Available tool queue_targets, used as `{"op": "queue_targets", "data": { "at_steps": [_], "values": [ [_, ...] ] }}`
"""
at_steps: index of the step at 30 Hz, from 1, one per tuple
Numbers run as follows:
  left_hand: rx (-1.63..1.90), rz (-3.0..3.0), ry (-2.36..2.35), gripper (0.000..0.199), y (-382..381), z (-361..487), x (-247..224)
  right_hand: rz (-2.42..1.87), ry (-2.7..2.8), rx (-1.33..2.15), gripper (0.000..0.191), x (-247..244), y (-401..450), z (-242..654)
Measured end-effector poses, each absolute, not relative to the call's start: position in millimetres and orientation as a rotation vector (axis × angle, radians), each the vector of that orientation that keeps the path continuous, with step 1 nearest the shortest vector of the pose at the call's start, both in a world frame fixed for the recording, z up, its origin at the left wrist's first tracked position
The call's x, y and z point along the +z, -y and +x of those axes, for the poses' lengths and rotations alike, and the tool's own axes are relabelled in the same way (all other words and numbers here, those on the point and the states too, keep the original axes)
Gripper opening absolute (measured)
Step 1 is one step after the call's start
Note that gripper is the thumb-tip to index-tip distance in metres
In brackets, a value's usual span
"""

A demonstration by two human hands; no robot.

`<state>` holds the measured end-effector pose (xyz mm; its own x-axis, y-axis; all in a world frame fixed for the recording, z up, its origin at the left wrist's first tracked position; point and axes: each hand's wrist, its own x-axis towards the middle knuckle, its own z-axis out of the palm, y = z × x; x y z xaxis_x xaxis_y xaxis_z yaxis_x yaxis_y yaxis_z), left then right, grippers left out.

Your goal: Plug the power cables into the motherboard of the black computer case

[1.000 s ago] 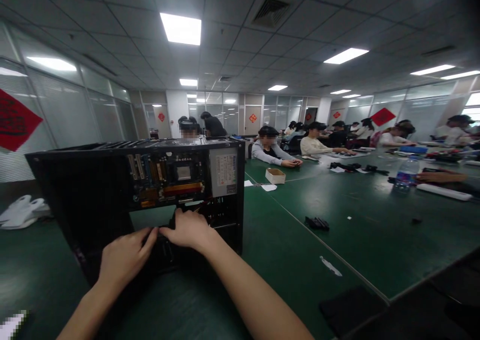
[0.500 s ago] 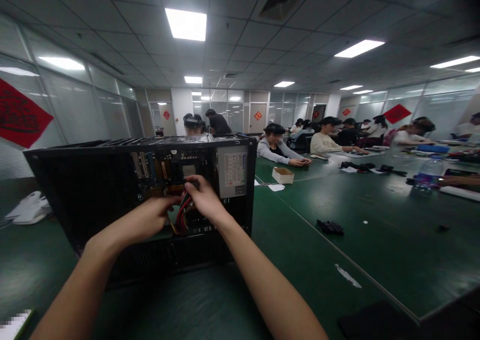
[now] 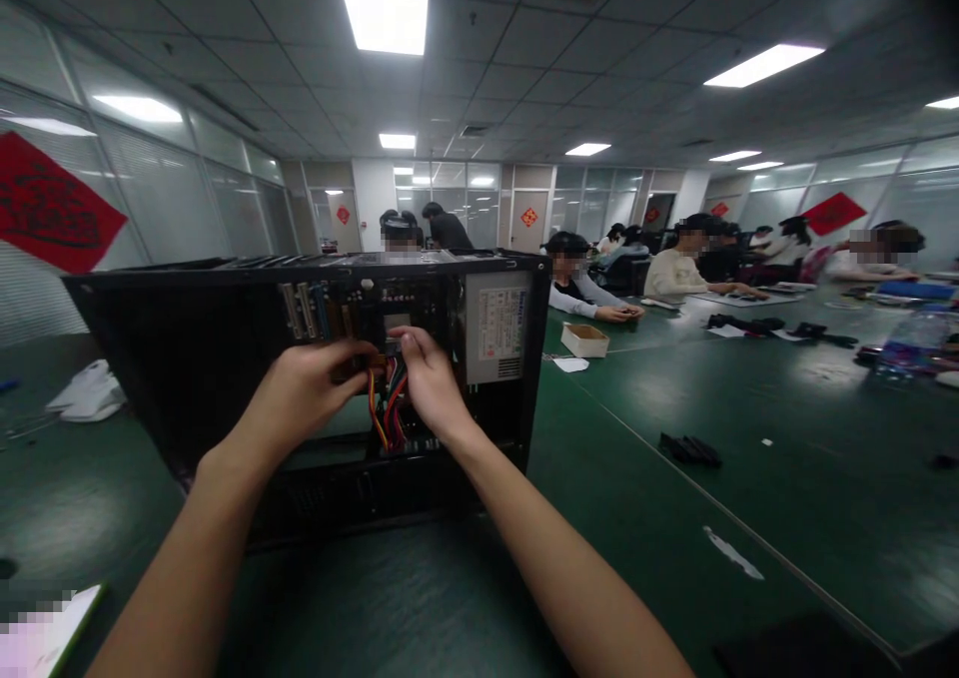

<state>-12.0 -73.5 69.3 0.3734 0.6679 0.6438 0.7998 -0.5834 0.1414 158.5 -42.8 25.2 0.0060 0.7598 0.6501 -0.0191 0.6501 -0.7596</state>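
Note:
A black computer case (image 3: 315, 503) stands open on the green table. Inside it are a motherboard with card slots (image 3: 304, 311) and, at the upper right, a silver power supply (image 3: 498, 324). Red, yellow and black cables (image 3: 391, 408) run down between my hands. My left hand (image 3: 315, 378) is bent inward, fingertips closed at the top of the cables by the board. My right hand (image 3: 427, 373) is wrapped at the cable bundle's right side, thumb up. The connector between the fingertips is mostly hidden.
Right of the case on the green table (image 3: 629, 518) are a small open box (image 3: 584, 339), a black part (image 3: 690, 449) and a plastic bottle (image 3: 914, 343). White bags (image 3: 86, 391) lie at the left. Several people sit around the tables beyond.
My left hand has moved up and its fingers have drawn in toward the cable tops. More of the cables shows between my hands. The view has shifted, so the case appears slightly further right.

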Motion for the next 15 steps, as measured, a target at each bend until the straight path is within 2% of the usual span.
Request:
{"op": "queue_targets", "data": {
  "at_steps": [5,12,15],
  "values": [
    [-0.822,-2.337,1.394,0.036,68.6,-8.7,62.9,-0.687,1.563,0.542,0.031,28.3,56.3,159.8],
    [-0.754,-2.216,1.271,0.036,66.6,-2.9,55.4,-0.692,1.706,0.477,0.035,26.4,52.4,168.1],
    [-0.715,-2.191,1.221,0.034,68.6,0.4,53.7,-0.714,1.803,0.315,0.037,23.2,52.2,176.8]
  ]
}}
